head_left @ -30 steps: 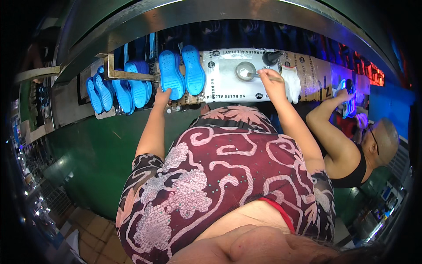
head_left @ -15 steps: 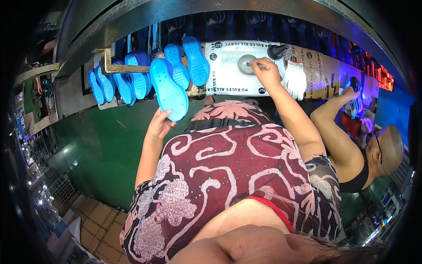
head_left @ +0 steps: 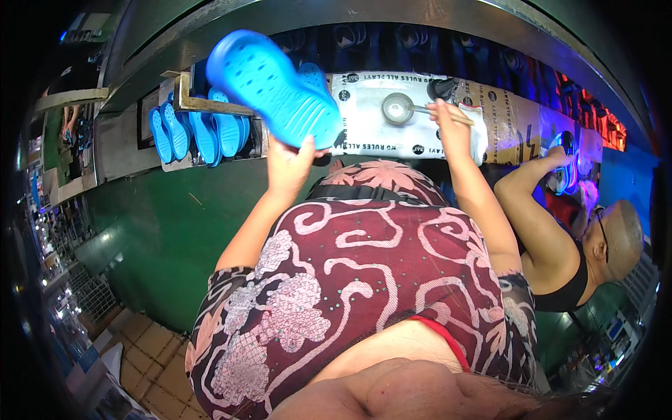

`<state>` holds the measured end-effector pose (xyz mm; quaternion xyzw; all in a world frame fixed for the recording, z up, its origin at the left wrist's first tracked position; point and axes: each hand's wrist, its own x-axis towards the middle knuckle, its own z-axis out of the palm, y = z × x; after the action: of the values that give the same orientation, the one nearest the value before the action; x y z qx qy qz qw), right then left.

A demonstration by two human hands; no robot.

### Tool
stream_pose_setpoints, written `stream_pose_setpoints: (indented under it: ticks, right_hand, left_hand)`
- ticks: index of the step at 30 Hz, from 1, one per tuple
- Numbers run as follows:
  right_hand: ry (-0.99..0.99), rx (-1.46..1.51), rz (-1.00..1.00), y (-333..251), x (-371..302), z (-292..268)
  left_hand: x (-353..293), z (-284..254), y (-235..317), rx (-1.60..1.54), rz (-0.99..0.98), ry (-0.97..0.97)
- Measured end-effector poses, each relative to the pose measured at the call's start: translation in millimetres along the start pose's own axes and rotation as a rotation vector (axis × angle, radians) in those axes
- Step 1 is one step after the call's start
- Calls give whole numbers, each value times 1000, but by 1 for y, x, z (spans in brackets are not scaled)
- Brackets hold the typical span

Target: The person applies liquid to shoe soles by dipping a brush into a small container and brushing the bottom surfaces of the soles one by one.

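Note:
My left hand (head_left: 290,164) grips a bright blue shoe sole (head_left: 269,87) by its near end, thumb on top. The sole has small holes at its far end and ribs at the near end; motion blurs it slightly. My right hand (head_left: 451,129) holds a brush (head_left: 425,110) with a wooden handle. Its tip reaches the small round bowl (head_left: 397,98), which contains something pale. The bowl stands on a white printed sheet (head_left: 371,133) covering the bench. Behind my left hand's sole, another blue sole (head_left: 313,73) is partly hidden.
More blue soles (head_left: 204,136) lie in a row at the left, beside a metal bracket (head_left: 210,105). A dark cone-shaped object (head_left: 441,87) stands behind the bowl. Dark shoes (head_left: 413,42) line the back. At the right a co-worker (head_left: 553,231) handles a shoe (head_left: 565,164).
My left hand has moved right and brought the blue sole up closer, tilting it. My right hand has moved right, and the brush now extends left into the bowl.

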<state>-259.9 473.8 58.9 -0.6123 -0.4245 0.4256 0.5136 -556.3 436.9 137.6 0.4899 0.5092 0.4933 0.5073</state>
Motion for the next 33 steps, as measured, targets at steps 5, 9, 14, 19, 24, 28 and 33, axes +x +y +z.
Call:
stream_pose_setpoints:
  ticks: [5, 9, 14, 19, 24, 28, 33]
  right_hand:
    - [-41, 177, -87, -67, -28, -20]
    - [-161, -42, -546, -125, -47, -11]
    - [-142, -249, -825, -133, -45, -2]
    - [-91, -364, -862, -124, -43, -2]
    - [-88, -320, -774, -124, -41, -10]
    - [-141, -343, -905, -125, -37, 1]
    - [-169, -465, -768, -128, -34, -1]
  left_hand:
    - [23, 38, 18, 37, 74, -60]
    - [28, 55, 20, 40, 159, -83]
    - [32, 70, 20, 83, 330, -95]
    - [34, 70, 19, 156, 396, -120]
    - [32, 70, 16, 191, 451, -76]
    - [32, 70, 18, 206, 426, -78]
    - [34, 65, 13, 220, 463, -78]
